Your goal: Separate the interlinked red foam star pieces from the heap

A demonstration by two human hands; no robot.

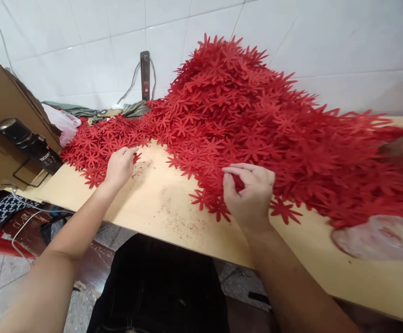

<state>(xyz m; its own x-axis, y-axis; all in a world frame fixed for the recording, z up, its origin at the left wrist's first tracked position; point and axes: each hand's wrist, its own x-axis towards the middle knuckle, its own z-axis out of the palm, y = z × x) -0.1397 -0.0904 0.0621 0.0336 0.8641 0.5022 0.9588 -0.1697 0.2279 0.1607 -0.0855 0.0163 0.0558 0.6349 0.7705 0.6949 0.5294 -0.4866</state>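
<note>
A big heap of red flower-shaped cutouts [222, 106] with long narrow petals spreads over the table, piled high against the wall. My left hand [121, 165] is closed in a pinch at the edge of a lower pile of the same cutouts [99, 143]. Red petals show beside its fingertips, apparently from a cutout held there. In front of the main heap, my right hand [252, 192] has thumb and forefinger brought together in a ring. Whatever lies between its fingertips cannot be made out. A single red cutout [286, 211] lies just right of that wrist.
The pale wooden table [146, 194] carries scattered reddish crumbs. On the left, a black vacuum flask [31, 145] leans by a cardboard box [0, 101]. A clear plastic bag [383, 238] lies at the right. White tiled wall [83, 46] stands behind, with a metal bracket [145, 76].
</note>
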